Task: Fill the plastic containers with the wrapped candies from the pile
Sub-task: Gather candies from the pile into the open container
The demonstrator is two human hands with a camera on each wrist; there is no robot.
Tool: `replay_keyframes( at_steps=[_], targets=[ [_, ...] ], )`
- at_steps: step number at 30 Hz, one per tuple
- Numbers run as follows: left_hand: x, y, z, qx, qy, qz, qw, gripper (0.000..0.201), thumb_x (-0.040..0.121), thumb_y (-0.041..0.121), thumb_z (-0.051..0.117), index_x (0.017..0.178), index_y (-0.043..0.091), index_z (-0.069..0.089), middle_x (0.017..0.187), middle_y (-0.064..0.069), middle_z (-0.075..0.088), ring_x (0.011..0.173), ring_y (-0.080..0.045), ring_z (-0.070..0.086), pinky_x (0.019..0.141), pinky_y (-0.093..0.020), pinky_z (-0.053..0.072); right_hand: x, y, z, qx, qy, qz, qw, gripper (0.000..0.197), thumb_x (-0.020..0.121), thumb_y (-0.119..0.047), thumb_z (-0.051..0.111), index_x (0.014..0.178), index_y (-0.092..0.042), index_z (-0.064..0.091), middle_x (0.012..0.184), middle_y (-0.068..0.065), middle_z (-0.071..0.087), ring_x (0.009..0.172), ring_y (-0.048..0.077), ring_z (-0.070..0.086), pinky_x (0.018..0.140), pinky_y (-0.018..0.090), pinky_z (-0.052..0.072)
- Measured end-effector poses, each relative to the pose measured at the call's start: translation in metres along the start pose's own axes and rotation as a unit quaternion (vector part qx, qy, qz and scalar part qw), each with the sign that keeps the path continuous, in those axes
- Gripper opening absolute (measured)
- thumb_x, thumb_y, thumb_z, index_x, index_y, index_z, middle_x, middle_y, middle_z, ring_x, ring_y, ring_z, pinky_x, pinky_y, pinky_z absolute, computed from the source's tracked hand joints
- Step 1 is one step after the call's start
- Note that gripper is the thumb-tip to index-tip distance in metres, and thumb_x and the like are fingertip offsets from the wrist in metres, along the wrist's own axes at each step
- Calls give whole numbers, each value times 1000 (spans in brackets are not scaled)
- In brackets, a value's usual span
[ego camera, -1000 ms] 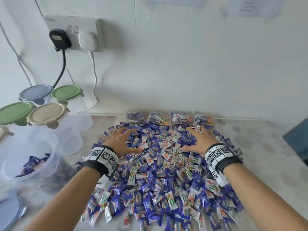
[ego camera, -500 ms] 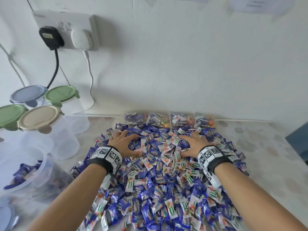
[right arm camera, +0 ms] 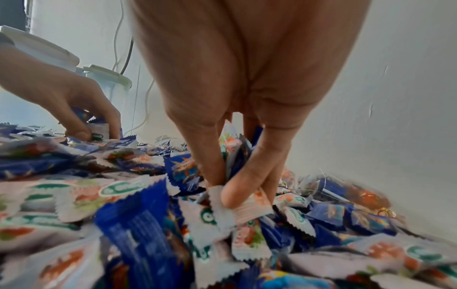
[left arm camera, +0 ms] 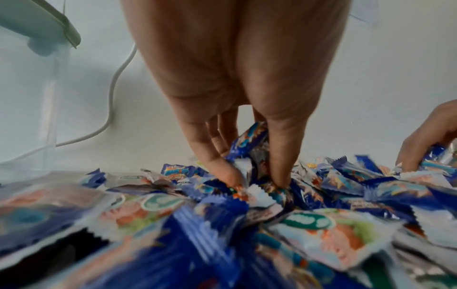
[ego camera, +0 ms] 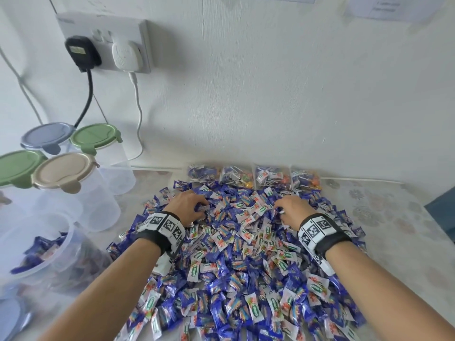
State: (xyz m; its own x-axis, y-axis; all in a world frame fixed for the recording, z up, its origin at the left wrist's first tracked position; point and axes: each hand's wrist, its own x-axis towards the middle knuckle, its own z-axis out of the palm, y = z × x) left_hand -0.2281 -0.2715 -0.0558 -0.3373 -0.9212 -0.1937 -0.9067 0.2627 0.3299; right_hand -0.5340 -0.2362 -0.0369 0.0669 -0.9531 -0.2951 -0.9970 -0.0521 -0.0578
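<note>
I'm looking at what is probably a home room: a white plaster wall with a double socket, chargers plugged in, above a floral-patterned tabletop holding lidded storage tubs.

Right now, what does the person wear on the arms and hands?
Both forearms are bare, with no sleeves and no gloves. The left hand and the right hand each have a black strap at the wrist, carrying a white band printed with square black-and-white code markers. On the right wrist, a white strip with more markers hangs below the strap. I see no rings clearly.
</note>
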Motion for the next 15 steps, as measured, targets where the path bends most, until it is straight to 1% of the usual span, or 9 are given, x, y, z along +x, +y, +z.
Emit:
replay_keyframes(
  at_steps=[5,9,11,13,15],
  targets=[
    [-3,0,-4,-26,6,11,1000,33,88,31,71,119,22,68,113,-5,61,91,-15,50,89,-32,46,-6,4,-7,42,31,0,999,34,93,-7,57,127,-13,62,128,14,60,110,27,62,94,34,51],
    [-7,-1,-7,-51,23,16,998,27,86,25,72,113,22,72,109,-6,64,89,-15,54,91,-35,49,-12,7,-15,77,57,2,995,31,93,-11,61,124,-11,65,125,13,64,112,25,61,93,27,45],
    [-9,-1,-9,-59,34,16,998,27,86,24,72,114,23,72,106,-4,64,90,-16,55,87,-31,47,-15,8,-19,93,67,1,993,33,92,-14,64,124,-10,65,124,14,64,114,25,60,94,27,43],
    [-11,-1,-11,-70,51,17,996,27,86,23,73,113,22,73,98,-1,61,87,-16,55,79,-24,41,-18,7,-24,105,74,-3,992,34,91,-16,66,124,-10,65,125,13,64,115,26,60,96,29,44],
    [-13,-2,-15,-80,69,20,994,26,86,22,74,112,21,74,93,1,57,84,-15,53,76,-21,37,-20,6,-29,114,80,-12,990,32,90,-17,67,121,-11,67,121,13,67,108,26,63,91,29,46]
  ],
)
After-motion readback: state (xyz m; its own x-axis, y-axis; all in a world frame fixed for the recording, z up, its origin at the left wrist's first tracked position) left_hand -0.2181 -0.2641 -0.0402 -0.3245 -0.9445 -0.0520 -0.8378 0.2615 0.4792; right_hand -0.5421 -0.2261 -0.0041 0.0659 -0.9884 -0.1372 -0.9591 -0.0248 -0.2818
